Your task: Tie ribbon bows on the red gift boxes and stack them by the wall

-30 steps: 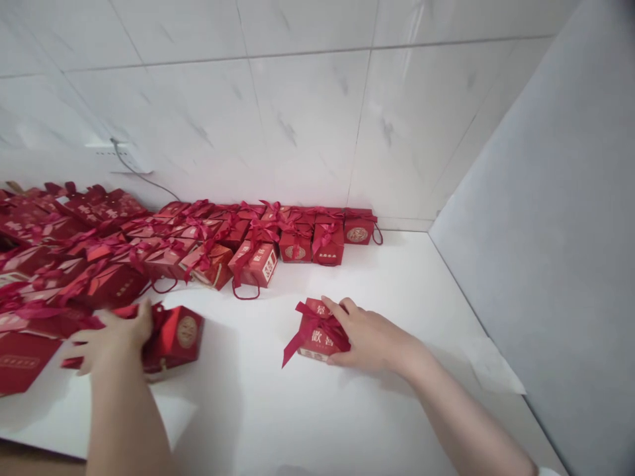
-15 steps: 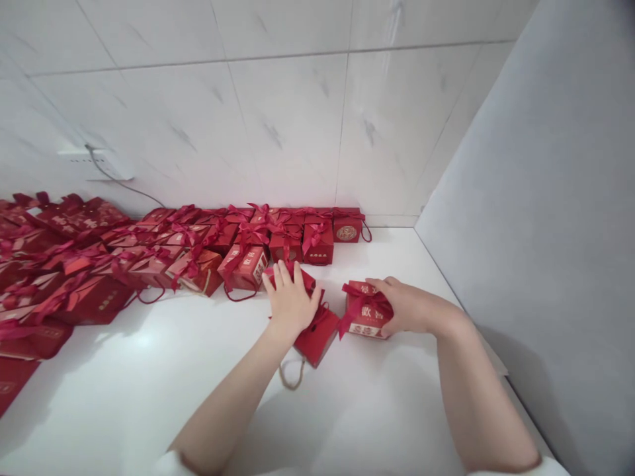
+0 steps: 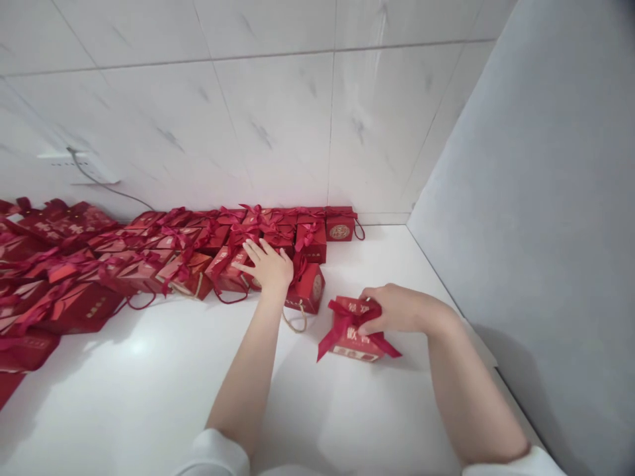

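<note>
- White tabletop (image 3: 163,390) fills the near part of the view, with a bright glare spot toward its left side.
- White sleeves (image 3: 221,453) show at the bottom edge, above two bare forearms.
- One red box (image 3: 351,336) with a wide ribbon bow sits in front of the right hand (image 3: 389,309), apart from the rows; whether its base touches the tabletop, I cannot tell.
- The right thumb and fingers are bent and pinch this box at its upper right, by the bow.
- Another red box, with a beige cord loop (image 3: 296,322), stands at the front of the rows, partly beneath the left hand (image 3: 270,266).
- The left fingers are spread, reaching over the neighbouring box (image 3: 224,270) with pale characters.
- Rows of ribboned red boxes (image 3: 92,305) run leftward, packed closely.
- A pale grey panel (image 3: 540,198) rises on the right.
- Behind everything, a marbled tile wall (image 3: 278,112) carries a socket plate (image 3: 94,170) and cable (image 3: 112,190).
</note>
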The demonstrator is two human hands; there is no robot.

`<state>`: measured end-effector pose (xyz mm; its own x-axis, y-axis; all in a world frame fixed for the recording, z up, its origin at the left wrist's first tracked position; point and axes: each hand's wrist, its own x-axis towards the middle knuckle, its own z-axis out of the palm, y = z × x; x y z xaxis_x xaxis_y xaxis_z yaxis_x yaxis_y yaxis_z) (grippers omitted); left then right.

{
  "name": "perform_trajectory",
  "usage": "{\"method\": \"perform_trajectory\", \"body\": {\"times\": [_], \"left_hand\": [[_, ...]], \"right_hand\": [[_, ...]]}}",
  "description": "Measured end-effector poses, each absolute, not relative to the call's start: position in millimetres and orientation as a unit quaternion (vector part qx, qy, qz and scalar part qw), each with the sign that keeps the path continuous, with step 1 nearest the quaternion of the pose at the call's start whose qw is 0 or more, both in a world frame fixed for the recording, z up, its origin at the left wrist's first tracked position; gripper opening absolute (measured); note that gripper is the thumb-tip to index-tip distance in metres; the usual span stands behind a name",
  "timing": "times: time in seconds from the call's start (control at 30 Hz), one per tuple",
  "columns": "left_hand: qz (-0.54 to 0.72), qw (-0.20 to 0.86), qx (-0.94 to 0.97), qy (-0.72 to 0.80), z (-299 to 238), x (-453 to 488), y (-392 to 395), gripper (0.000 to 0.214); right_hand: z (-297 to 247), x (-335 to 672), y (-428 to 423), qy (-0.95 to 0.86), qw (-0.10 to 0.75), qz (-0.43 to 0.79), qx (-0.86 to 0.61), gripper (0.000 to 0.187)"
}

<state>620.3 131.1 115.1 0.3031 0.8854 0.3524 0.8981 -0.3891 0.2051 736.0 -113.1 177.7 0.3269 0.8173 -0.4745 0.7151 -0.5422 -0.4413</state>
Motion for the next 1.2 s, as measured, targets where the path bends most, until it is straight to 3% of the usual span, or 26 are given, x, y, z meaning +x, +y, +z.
{"method": "perform_trajectory", "body": {"times": [0.1, 0.23, 0.37, 0.6, 0.97, 1.2], "left_hand": [[-0.2, -0.026, -0.826, -0.527, 120, 614, 131, 0.068], [-0.166, -0.042, -0.859, -0.483, 124, 597, 135, 0.061], [-0.134, 0.002, -0.901, -0.413, 118, 578, 142, 0.057], [-0.15, 0.048, -0.903, -0.4, 105, 577, 141, 0.061], [-0.213, 0.034, -0.862, -0.459, 99, 601, 130, 0.056], [-0.182, -0.079, -0.878, -0.436, 122, 586, 136, 0.063]], "right_hand": [[183, 716, -103, -0.512, 0.13, 0.244, -0.813, 0.059], [182, 693, -86, -0.612, 0.246, 0.173, -0.731, 0.04], [164, 689, -70, -0.674, 0.216, 0.259, -0.657, 0.039], [139, 712, -57, -0.577, 0.18, 0.198, -0.771, 0.05], [110, 709, -32, -0.583, 0.353, 0.259, -0.684, 0.063], [125, 719, -46, -0.563, 0.34, 0.27, -0.703, 0.061]]}}
